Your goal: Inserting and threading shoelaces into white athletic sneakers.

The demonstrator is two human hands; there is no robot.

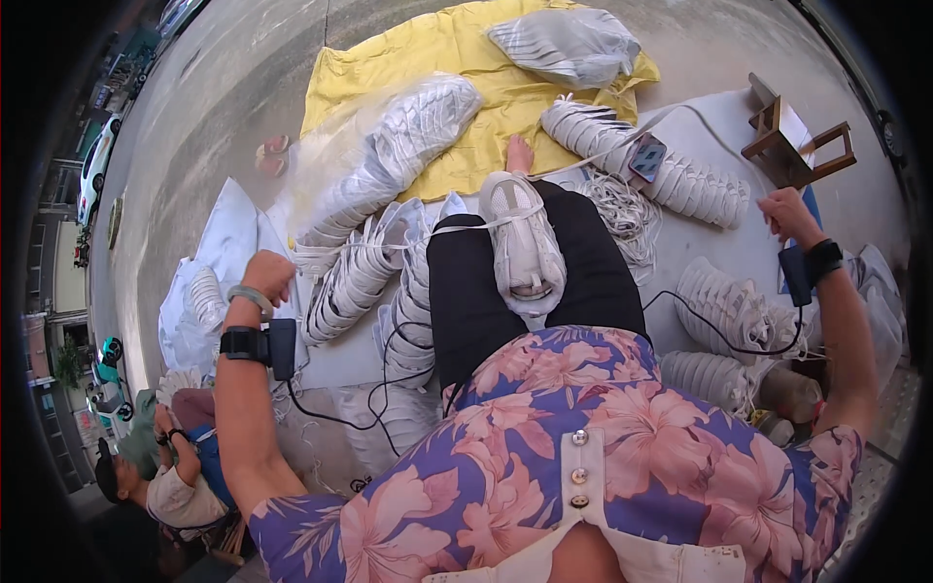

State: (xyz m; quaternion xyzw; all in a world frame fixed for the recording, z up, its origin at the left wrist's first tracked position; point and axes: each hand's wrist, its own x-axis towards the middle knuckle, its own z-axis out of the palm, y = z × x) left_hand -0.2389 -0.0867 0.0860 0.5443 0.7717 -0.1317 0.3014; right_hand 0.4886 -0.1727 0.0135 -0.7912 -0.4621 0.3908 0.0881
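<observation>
While I watch from afar, the white sneaker (528, 255) rests on the black-trousered lap (465, 277), its white shoelace (460, 227) running out to both sides; my left hand (268, 276) pinches one strand in its grip, my right hand (789, 216) another.

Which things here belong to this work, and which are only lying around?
In the work: white shoe on the lap; white lace running toward left hand and right hand; probably loose laces and stacked uppers.
Apparently lying about: phone; wooden stool; reddish footwear.
</observation>
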